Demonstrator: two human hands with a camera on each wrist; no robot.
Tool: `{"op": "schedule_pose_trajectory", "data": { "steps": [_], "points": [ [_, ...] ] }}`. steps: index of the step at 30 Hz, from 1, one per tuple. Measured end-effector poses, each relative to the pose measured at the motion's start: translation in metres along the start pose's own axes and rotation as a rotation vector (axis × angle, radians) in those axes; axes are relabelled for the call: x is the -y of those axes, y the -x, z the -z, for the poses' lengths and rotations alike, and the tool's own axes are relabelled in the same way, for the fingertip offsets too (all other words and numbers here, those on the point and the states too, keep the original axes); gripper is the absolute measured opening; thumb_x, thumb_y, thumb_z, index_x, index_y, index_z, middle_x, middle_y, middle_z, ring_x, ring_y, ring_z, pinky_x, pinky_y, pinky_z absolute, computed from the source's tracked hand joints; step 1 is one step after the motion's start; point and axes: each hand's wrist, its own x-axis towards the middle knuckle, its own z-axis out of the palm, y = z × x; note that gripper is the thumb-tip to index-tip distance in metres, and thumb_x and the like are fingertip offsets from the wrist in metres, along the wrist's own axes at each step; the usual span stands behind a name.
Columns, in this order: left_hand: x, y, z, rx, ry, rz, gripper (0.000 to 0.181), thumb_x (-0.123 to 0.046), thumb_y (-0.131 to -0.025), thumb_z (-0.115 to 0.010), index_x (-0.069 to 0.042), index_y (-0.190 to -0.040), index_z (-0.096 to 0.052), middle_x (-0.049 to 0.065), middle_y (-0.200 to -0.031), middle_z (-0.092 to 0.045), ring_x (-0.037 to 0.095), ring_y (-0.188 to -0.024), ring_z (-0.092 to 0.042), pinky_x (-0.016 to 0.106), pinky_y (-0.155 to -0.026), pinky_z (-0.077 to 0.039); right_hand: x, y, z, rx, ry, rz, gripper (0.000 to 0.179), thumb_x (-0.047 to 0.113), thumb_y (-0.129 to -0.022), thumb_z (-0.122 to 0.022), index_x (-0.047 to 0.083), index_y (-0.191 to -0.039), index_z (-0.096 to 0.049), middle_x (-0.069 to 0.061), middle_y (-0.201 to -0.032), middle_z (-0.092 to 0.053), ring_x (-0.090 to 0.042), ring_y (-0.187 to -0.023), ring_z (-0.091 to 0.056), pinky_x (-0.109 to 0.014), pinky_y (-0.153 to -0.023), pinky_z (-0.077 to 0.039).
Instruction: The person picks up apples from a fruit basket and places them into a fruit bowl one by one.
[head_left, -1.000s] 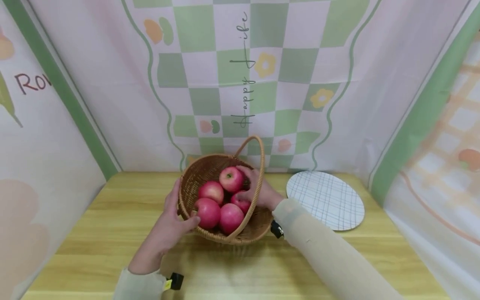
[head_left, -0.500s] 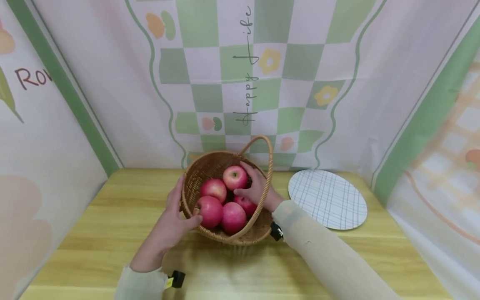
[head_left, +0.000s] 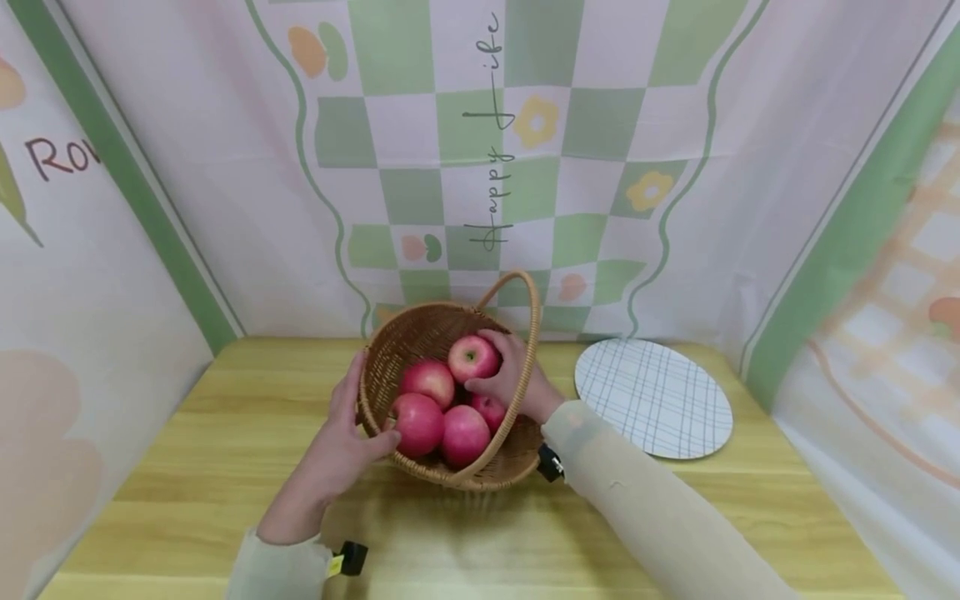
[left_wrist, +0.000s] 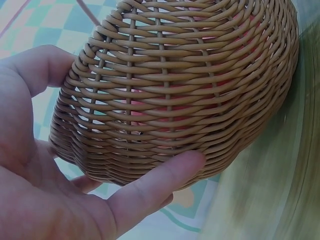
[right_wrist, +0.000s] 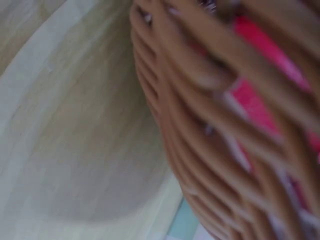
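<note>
A brown wicker basket (head_left: pixel 388 354) with an arched handle (head_left: pixel 531 350) stands on the table, tipped toward me. My left hand (head_left: pixel 341 454) grips its left side, thumb over the rim; in the left wrist view a finger (left_wrist: pixel 160 182) lies along the outer weave (left_wrist: pixel 165 95). Reaching in beneath the handle, my right hand (head_left: pixel 522 382) holds the upper red apple (head_left: pixel 471 360) between thumb and fingers. Several other apples (head_left: pixel 418 425) lie in the basket, one partly hidden under that hand. The right wrist view has only close weave (right_wrist: pixel 185 115) with red apple (right_wrist: pixel 257 107) behind it; no hand shows there.
An oval white mat (head_left: pixel 652 398) with a grid pattern lies on the wooden table (head_left: pixel 247 433) to the right of the basket. A green-and-white checked cloth (head_left: pixel 480 167) hangs right behind the table, with printed cloths on both sides.
The right hand's fingers have closed in round the upper apple, which has turned so its stem hollow faces me and shifted slightly right. The left hand keeps its grip on the basket.
</note>
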Motion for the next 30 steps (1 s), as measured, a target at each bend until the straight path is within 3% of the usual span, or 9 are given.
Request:
{"op": "schedule_pose_trajectory", "data": {
  "steps": [6, 9, 13, 18, 25, 30],
  "points": [
    [0.003, 0.001, 0.000, -0.009, 0.021, 0.030, 0.113, -0.003, -0.082, -0.073, -0.044, -0.158, 0.000, 0.010, -0.161, -0.003, 0.048, -0.139, -0.019, 0.052, -0.094, -0.048, 0.007, 0.005, 0.006, 0.002, -0.134, 0.022, 0.081, 0.024, -0.072, -0.089, 0.008, -0.142, -0.051, -0.014, -0.137, -0.050, -0.028, -0.121, -0.050, -0.042, -0.102, -0.043],
    [0.004, 0.000, 0.000, -0.013, 0.080, 0.070, 0.113, 0.000, -0.082, -0.071, -0.046, -0.158, -0.001, 0.010, -0.161, -0.001, 0.049, -0.137, -0.022, 0.048, -0.084, -0.055, 0.009, 0.006, 0.011, 0.027, -0.157, 0.042, 0.082, 0.022, -0.073, -0.089, 0.008, -0.144, -0.049, -0.013, -0.141, -0.049, -0.027, -0.121, -0.052, -0.042, -0.103, -0.042],
    [0.006, 0.000, 0.001, -0.014, 0.157, 0.102, 0.114, 0.003, -0.082, -0.069, -0.046, -0.158, 0.000, 0.010, -0.162, 0.003, 0.053, -0.132, -0.028, 0.046, -0.070, -0.059, 0.018, 0.011, 0.023, 0.053, -0.226, -0.018, 0.082, 0.017, -0.074, -0.088, 0.010, -0.146, -0.048, -0.011, -0.141, -0.052, -0.025, -0.123, -0.050, -0.041, -0.106, -0.038],
    [0.008, 0.000, 0.003, -0.012, 0.170, 0.107, 0.114, 0.003, -0.083, -0.069, -0.045, -0.158, 0.002, 0.010, -0.162, 0.005, 0.054, -0.129, -0.032, 0.051, -0.071, -0.058, 0.040, 0.026, 0.049, 0.080, -0.422, -0.066, 0.079, 0.006, -0.078, -0.084, 0.008, -0.148, -0.046, -0.014, -0.138, -0.054, -0.027, -0.125, -0.050, -0.042, -0.106, -0.039],
    [0.008, -0.002, 0.004, -0.005, 0.171, 0.122, 0.111, 0.003, -0.085, -0.067, -0.046, -0.158, 0.002, 0.011, -0.163, 0.008, 0.056, -0.128, -0.035, 0.051, -0.073, -0.058, 0.015, 0.036, 0.066, 0.099, -0.633, -0.140, 0.081, 0.009, -0.081, -0.083, 0.029, -0.150, -0.046, -0.004, -0.142, -0.048, -0.028, -0.117, -0.060, -0.040, -0.089, -0.054],
    [0.008, -0.002, 0.006, 0.005, 0.193, 0.117, 0.111, 0.003, -0.086, -0.066, -0.045, -0.158, 0.004, 0.013, -0.162, 0.011, 0.056, -0.123, -0.041, 0.053, -0.074, -0.058, 0.004, 0.048, 0.085, 0.066, -0.694, -0.141, 0.083, 0.006, -0.080, -0.083, 0.025, -0.151, -0.045, -0.009, -0.145, -0.045, -0.031, -0.121, -0.056, -0.039, -0.091, -0.053]
  ]
}}
